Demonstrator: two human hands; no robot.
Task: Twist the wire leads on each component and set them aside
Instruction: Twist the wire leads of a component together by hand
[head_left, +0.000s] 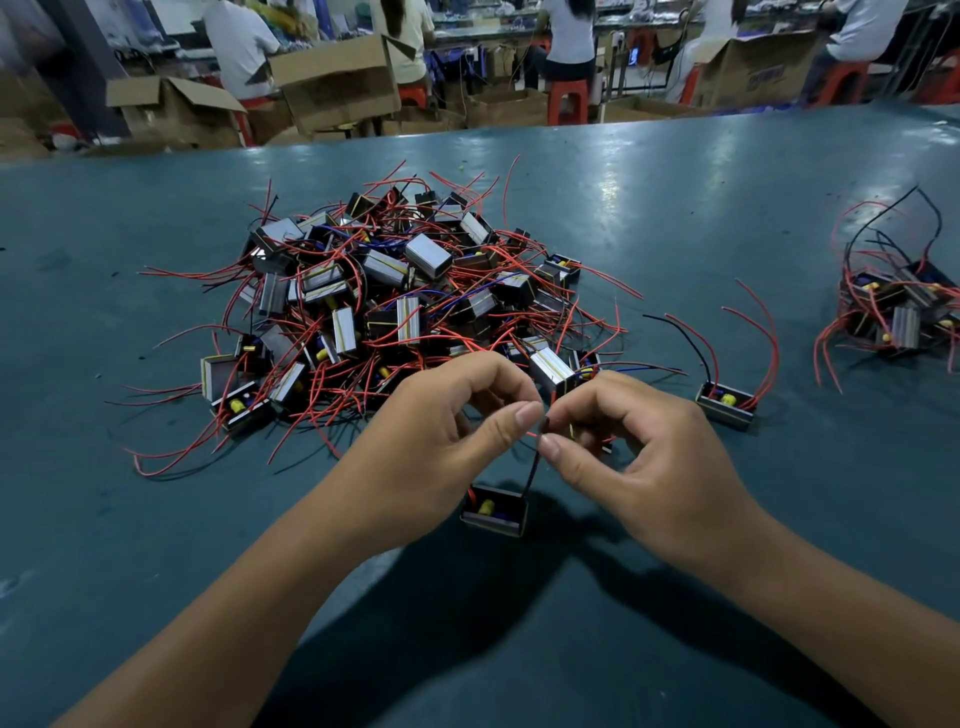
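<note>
We are looking over a teal tabletop (727, 218) shining under overhead light. Beyond its far edge, open cardboard boxes (332, 78) are sitting on the floor, and several people (239, 47) are sitting on what seem to be red stools (569, 101), facing away at blurred workbenches.

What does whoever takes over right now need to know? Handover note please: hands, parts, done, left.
Left hand: pinching the wire leads of the component in work.
Right hand: pinching the same leads just beside it.
That component hangs low from its leads, near the green table; contact unclear.
Big pile straight ahead looks unprocessed.
Small group far right and a single unit right of the hands look set aside.
Left: finish this twist, set it aside, work through the pile.
</note>
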